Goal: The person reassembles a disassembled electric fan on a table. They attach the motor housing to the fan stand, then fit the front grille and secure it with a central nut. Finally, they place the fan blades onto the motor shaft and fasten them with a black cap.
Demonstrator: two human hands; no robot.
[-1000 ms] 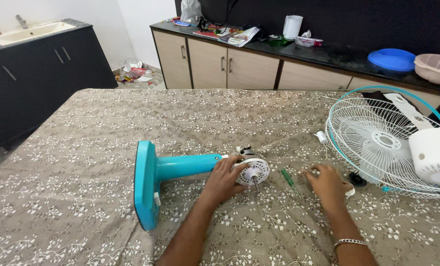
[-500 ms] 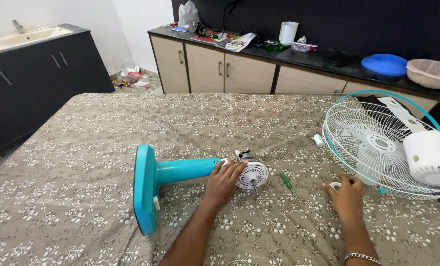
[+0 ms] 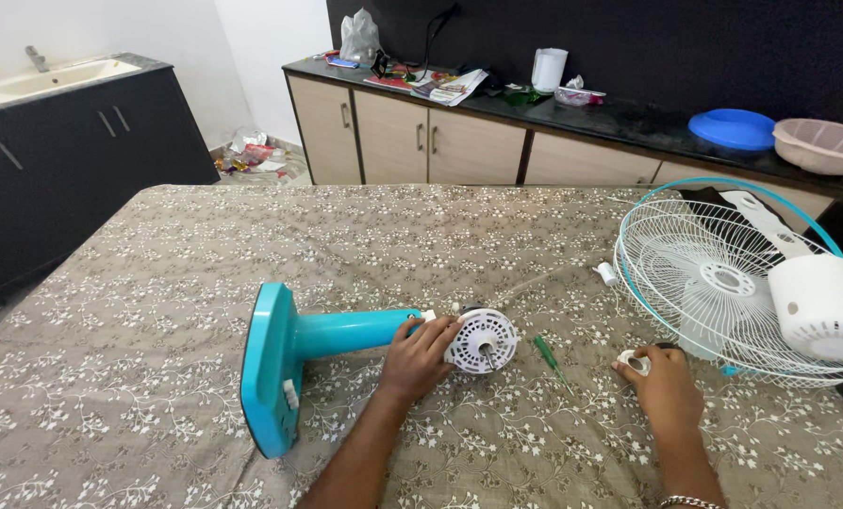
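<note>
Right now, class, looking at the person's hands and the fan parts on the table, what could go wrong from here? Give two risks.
1. The bare motor shaft points toward the person, close to the left hand steadying the motor; a slip could jab the fingers.
2. The green screwdriver lies loose on the patterned cloth between the hands; the right hand, pinching a small white part, might knock it away, and small pieces could get lost against that busy pattern.

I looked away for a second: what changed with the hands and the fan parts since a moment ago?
The right hand moved from beside the green screwdriver rightward toward the white fan grille and took hold of a small white part. The left hand stayed on the white motor housing of the teal fan stand; the screwdriver stayed put.
</note>
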